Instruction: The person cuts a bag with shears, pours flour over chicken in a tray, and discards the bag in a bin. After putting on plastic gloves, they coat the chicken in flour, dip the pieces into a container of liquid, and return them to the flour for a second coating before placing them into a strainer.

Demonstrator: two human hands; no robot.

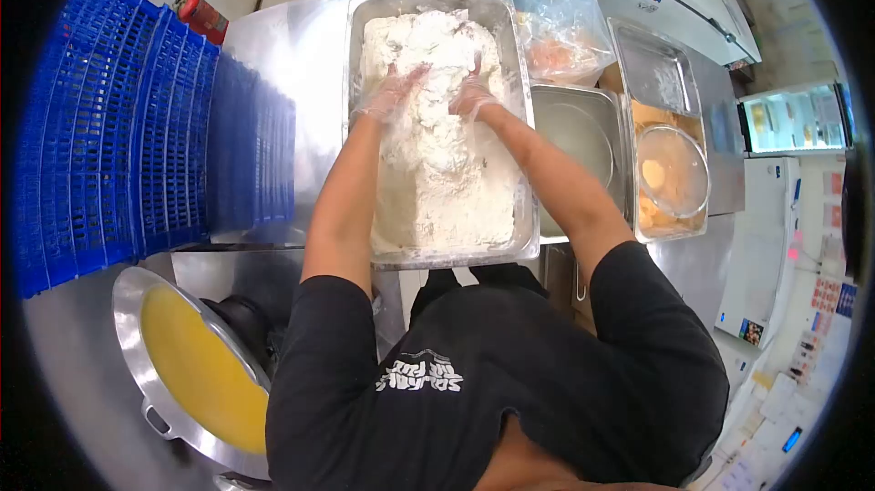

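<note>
We're deep in the tray (456, 260), its walls presumably containing the flour (467, 213); left hand (396, 91) spread, right hand (471, 95) flanking opposite, fingers half-buried, grip we can't tell!

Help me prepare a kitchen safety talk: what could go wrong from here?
The deep, rectangular metal tray seems to reach the front edge of the shiny metal table; a push might shift it.
White powder heaped between the left hand and right hand may spill over the rim.
The round metal pan of what looks like yellow liquid stands uncovered; stray powder could land in it.
</note>
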